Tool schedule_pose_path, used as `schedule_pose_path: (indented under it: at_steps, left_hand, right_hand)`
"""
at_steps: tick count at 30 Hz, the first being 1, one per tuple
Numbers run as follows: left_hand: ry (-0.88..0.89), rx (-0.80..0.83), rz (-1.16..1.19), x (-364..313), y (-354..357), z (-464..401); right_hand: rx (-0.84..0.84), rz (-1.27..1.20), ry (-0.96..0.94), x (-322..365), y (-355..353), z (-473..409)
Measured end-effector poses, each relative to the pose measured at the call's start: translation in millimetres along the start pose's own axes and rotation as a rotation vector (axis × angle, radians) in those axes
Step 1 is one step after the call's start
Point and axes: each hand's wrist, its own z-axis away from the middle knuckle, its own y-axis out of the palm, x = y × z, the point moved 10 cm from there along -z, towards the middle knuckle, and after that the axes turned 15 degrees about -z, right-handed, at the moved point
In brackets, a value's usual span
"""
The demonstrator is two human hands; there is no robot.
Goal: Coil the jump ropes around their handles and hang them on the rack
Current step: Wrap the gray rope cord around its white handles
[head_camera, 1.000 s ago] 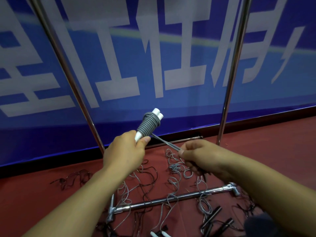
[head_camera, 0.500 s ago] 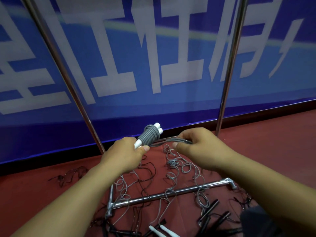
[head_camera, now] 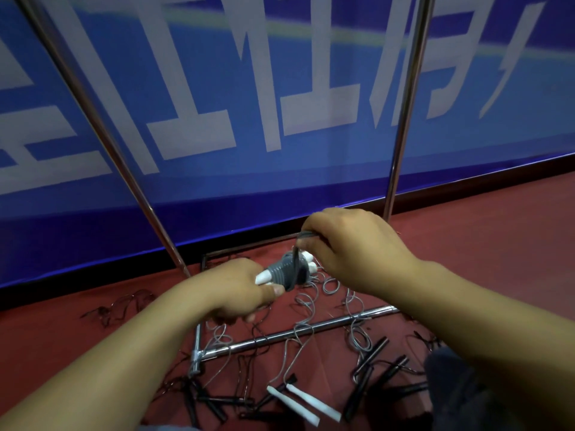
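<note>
loose ropes (head_camera: 314,309) and handles (head_camera: 303,401) on the floor (head_camera: 497,244) around the rack's base bar (head_camera: 295,332), banner (head_camera: 280,104) behind

Blue banner wall (head_camera: 217,197), red floor (head_camera: 482,231)

At the centre of the frame the left hand (head_camera: 236,290) grips the white handles (head_camera: 264,276) of a jump rope, grey cord (head_camera: 287,272) coiled round them. Just above, the right hand (head_camera: 351,247) pinches the cord's loose end. Below lie the chrome rack (head_camera: 292,334) base bar, loose grey and black ropes, and another white handle pair (head_camera: 303,402) on the red floor (head_camera: 497,244).
</note>
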Motion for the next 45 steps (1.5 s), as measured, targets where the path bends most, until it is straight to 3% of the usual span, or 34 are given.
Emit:
schedule_pose_path:
  at_steps: [6, 13, 17, 24, 33, 38, 45]
  left_hand:
    - [0.133, 0.11, -0.014, -29, 19, 8]
    - [0.217, 0.055, -0.1, -46, 17, 16]
    - [0.184, -0.03, -0.252, -53, 10, 22]
    - [0.169, -0.034, -0.274, -56, 7, 30]
    - [0.283, 0.048, -0.142, -75, 12, 40]
    - [0.359, 0.138, -0.071, -81, 12, 54]
    - [0.588, 0.231, 0.317, -102, -2, 79]
  right_hand:
    - [-0.048, 0.155, -0.141, 9, 3, 3]
    - [0.004, 0.149, 0.073, -15, 5, -1]
    - [0.05, 0.108, 0.115, -21, 13, -1]
    - [0.049, 0.055, 0.147, -23, 22, -5]
    - [0.104, -0.019, 0.194, -32, 21, -11]
    - [0.182, -0.153, 0.364, -51, 26, -8]
    - [0.333, -0.495, 0.49, -51, 46, 3]
